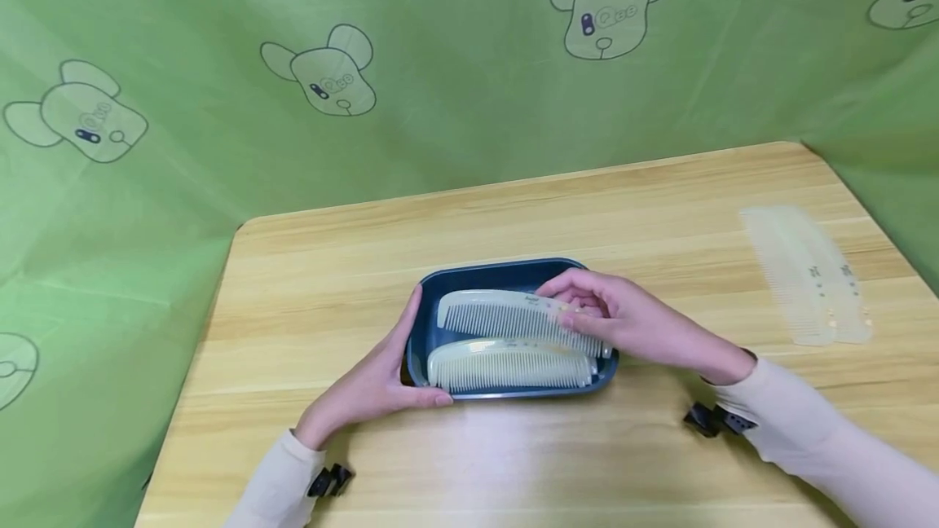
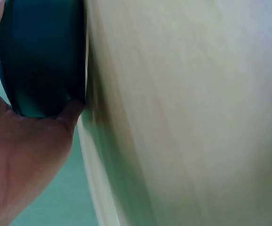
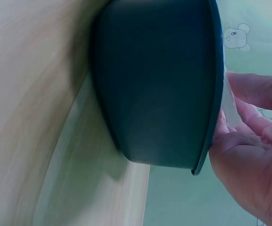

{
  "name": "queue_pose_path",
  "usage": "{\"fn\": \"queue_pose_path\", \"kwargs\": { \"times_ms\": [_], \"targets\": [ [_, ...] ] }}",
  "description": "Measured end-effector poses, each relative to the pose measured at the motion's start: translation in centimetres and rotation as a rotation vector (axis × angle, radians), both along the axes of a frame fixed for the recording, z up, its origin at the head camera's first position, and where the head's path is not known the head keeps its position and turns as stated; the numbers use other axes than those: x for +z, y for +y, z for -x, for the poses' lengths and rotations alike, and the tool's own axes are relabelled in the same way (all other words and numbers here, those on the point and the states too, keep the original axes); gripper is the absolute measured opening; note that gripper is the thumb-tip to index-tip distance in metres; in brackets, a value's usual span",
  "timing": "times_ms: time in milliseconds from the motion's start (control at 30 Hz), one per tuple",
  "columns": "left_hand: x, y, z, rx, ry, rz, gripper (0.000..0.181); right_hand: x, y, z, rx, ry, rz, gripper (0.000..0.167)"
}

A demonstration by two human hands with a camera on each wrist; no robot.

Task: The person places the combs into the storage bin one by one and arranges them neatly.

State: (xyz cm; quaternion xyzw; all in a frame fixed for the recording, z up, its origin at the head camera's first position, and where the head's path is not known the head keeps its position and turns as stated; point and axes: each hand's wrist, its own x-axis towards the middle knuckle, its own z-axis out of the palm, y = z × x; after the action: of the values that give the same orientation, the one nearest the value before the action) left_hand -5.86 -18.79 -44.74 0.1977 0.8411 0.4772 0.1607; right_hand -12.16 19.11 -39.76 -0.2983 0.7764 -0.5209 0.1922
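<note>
A dark blue plastic box (image 1: 506,271) with rounded corners sits on the wooden table. My left hand (image 1: 370,377) grips its left end, thumb along the front rim and fingers at the back left; the left wrist view shows this hand (image 2: 27,146) round the box's end wall. My right hand (image 1: 623,316) pinches the right part of a pale, translucent comb (image 1: 487,308), which lies slanted over the box with its teeth toward me. In front of it, a similar comb (image 1: 506,361) rests inside the box along the near wall, possibly stacked on another.
At the table's right, two pale combs (image 1: 795,267) lie overlapping, teeth to the left. Behind the table (image 1: 315,267) hangs a green curtain (image 1: 455,88) printed with mouse-like heads. Black clips (image 1: 719,420) sit at both wrists.
</note>
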Motion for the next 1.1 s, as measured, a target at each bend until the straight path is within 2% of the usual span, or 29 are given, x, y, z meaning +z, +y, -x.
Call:
{"fn": "queue_pose_path", "kwargs": {
  "times_ms": [267,600,1100],
  "targets": [
    [-0.2,-0.1,0.2,-0.001,0.01,0.001,0.143,0.4,-0.9,0.2,0.069,0.008,-0.093,0.026],
    [-0.3,0.0,0.2,0.004,-0.007,-0.01,0.142,-0.2,-2.3,0.4,0.16,0.023,-0.121,0.026],
    [-0.4,-0.1,0.0,0.002,-0.01,-0.015,0.141,-0.5,-2.6,0.4,0.213,0.007,-0.2,0.023]
  ]
}}
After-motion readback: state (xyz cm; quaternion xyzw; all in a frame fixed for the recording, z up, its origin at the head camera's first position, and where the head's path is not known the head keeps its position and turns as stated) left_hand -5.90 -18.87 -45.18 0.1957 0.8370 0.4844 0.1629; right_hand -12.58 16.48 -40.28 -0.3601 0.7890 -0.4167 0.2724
